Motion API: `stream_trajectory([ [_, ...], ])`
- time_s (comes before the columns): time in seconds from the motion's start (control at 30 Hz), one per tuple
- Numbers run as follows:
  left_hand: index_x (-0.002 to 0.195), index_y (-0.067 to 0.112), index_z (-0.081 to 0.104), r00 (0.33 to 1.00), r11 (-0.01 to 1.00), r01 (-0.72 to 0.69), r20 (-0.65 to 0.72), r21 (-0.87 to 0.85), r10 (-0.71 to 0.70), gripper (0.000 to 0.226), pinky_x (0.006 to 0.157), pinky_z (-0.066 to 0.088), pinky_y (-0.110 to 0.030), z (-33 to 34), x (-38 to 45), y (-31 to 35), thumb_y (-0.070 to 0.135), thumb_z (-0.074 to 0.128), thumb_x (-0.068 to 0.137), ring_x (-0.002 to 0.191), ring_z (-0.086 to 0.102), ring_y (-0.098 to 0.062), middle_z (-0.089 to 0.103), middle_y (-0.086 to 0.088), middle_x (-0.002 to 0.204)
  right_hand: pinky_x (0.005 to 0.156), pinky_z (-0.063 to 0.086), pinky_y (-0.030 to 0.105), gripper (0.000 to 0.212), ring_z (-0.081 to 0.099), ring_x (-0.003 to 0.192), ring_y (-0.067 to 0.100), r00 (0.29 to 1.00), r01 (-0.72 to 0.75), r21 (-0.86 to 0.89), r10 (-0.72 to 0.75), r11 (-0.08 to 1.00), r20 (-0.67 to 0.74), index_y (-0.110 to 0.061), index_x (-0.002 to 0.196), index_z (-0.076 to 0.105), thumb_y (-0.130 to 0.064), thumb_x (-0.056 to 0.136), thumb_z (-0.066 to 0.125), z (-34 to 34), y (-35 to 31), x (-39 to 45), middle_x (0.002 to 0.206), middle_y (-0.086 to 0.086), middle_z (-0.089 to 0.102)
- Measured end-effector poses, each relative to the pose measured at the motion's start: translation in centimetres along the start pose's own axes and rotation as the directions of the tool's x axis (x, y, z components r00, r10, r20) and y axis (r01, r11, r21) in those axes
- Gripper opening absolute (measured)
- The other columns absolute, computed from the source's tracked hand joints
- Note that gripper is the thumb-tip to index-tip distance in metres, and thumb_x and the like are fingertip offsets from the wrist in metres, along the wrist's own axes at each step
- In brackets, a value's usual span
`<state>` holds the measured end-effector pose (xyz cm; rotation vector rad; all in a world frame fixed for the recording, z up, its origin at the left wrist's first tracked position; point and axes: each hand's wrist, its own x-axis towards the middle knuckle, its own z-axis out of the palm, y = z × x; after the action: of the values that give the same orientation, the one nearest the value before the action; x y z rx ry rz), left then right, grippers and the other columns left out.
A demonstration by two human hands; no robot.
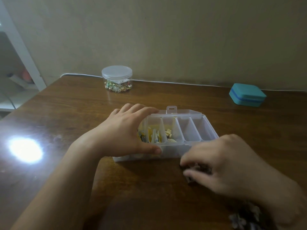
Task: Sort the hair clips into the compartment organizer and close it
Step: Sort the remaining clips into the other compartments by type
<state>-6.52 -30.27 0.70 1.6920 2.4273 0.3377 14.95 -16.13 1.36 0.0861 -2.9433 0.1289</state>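
Observation:
A clear plastic compartment organizer point(191, 130) stands open on the wooden table, its lid tipped back. Yellow and cream hair clips point(155, 135) lie in its left compartments; the two right compartments look bare. My left hand point(126, 131) grips the organizer's left end, fingers over the back rim and thumb on the front wall. My right hand point(221, 165) is on the table just in front of the organizer's right end, fingers curled round small dark hair clips point(197, 170), blurred. More pale clips point(240, 218) lie beside my right wrist.
A round clear jar point(117, 78) with a lid and small trinkets stands at the back of the table. A teal closed case point(247, 94) sits at the back right. A white cable point(166, 82) runs along the wall edge. Glare marks the table at left.

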Motion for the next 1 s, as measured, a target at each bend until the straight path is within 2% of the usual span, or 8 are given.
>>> stream_trajectory([
  [0.17, 0.146, 0.052, 0.015, 1.0, 1.0, 0.003, 0.006, -0.003, -0.003, 0.107, 0.114, 0.024, -0.04, 0.0, -0.1, -0.1, 0.094, 0.042, 0.052, 0.138, 0.02, -0.006, 0.026, 0.023, 0.15, 0.085, 0.046, 0.026, 0.032, 0.055, 0.107, 0.001, 0.952, 0.103, -0.067, -0.079, 0.992, 0.295, -0.044, 0.125, 0.052, -0.049, 0.093, 0.049, 0.1, -0.8, 0.2, 0.121, -0.023, 0.058],
  [0.27, 0.146, 0.051, 0.015, 1.0, 1.0, 0.0, 0.001, -0.001, 0.0, 0.107, 0.114, 0.024, -0.04, 0.1, -0.1, 0.0, 0.094, 0.041, 0.052, 0.138, 0.02, -0.007, 0.027, 0.022, 0.149, 0.076, 0.052, 0.02, 0.02, 0.062, 0.089, -0.004, 0.98, 0.087, 0.034, -0.092, 0.996, 0.175, -0.039, 0.108, 0.065, -0.042, 0.089, 0.06, 0.1, -0.4, 0.5, 0.102, -0.022, 0.067],
  [0.43, 0.146, 0.051, 0.015, 1.0, 1.0, -0.002, 0.005, -0.005, 0.002, 0.106, 0.113, 0.024, -0.04, 0.0, 0.0, -0.1, 0.094, 0.041, 0.052, 0.137, 0.021, -0.007, 0.027, 0.022, 0.149, 0.062, 0.039, -0.002, 0.022, 0.05, 0.075, -0.026, 0.929, 0.01, 0.317, 0.108, 0.948, -0.353, -0.015, 0.102, 0.071, -0.026, 0.083, 0.069, 0.1, 0.0, 2.1, 0.094, -0.018, 0.063],
  [0.53, 0.146, 0.052, 0.015, 1.0, 1.0, -0.003, 0.009, -0.008, 0.003, 0.105, 0.113, 0.025, -0.04, 0.0, 0.0, -0.1, 0.093, 0.042, 0.053, 0.137, 0.021, -0.007, 0.027, 0.023, 0.149, 0.058, 0.036, -0.001, 0.029, 0.05, 0.066, -0.022, 0.907, -0.063, 0.309, 0.184, 0.949, -0.38, -0.018, 0.107, 0.071, -0.032, 0.083, 0.066, 0.1, 0.4, 2.9, 0.096, -0.021, 0.064],
  [0.63, 0.146, 0.051, 0.017, 1.0, 1.0, -0.009, 0.004, -0.007, 0.009, 0.105, 0.113, 0.025, -0.04, 0.0, 0.0, -0.1, 0.093, 0.043, 0.054, 0.137, 0.021, -0.007, 0.027, 0.022, 0.15, 0.043, 0.034, 0.006, 0.028, 0.05, 0.048, 0.002, 0.896, -0.07, 0.345, 0.211, 0.936, -0.391, -0.023, 0.108, 0.07, -0.038, 0.086, 0.061, -0.2, 0.8, 1.9, 0.083, -0.025, 0.064],
  [0.77, 0.146, 0.051, 0.016, 1.0, 1.0, -0.007, 0.002, -0.002, 0.007, 0.106, 0.113, 0.024, -0.039, 0.0, 0.0, -0.1, 0.094, 0.043, 0.053, 0.137, 0.021, -0.006, 0.027, 0.022, 0.149, 0.06, 0.05, 0.011, 0.027, 0.06, 0.07, -0.01, 0.982, -0.094, 0.19, 0.122, 0.977, -0.142, -0.035, 0.101, 0.069, -0.05, 0.085, 0.052, -0.4, 0.5, 0.4, 0.084, -0.022, 0.069],
  [0.9, 0.146, 0.051, 0.016, 1.0, 1.0, -0.009, -0.007, 0.013, 0.009, 0.105, 0.114, 0.025, -0.04, 0.1, 0.0, -0.2, 0.094, 0.042, 0.053, 0.137, 0.021, -0.007, 0.028, 0.022, 0.149, 0.086, 0.05, 0.032, 0.041, 0.058, 0.104, 0.001, 0.983, -0.091, -0.114, 0.107, 0.989, 0.152, -0.045, 0.129, 0.049, -0.058, 0.091, 0.043, 0.1, -0.6, 0.6, 0.117, -0.022, 0.062],
  [1.0, 0.146, 0.051, 0.016, 1.0, 1.0, -0.007, -0.008, 0.016, 0.007, 0.106, 0.114, 0.025, -0.04, 0.1, 0.0, -0.1, 0.094, 0.041, 0.053, 0.137, 0.021, -0.007, 0.028, 0.022, 0.149, 0.064, 0.045, 0.029, 0.03, 0.064, 0.089, 0.012, 0.985, -0.017, -0.229, 0.056, 0.973, 0.166, -0.041, 0.118, 0.058, -0.047, 0.09, 0.053, 0.9, -1.4, 0.9, 0.107, -0.016, 0.063],
])
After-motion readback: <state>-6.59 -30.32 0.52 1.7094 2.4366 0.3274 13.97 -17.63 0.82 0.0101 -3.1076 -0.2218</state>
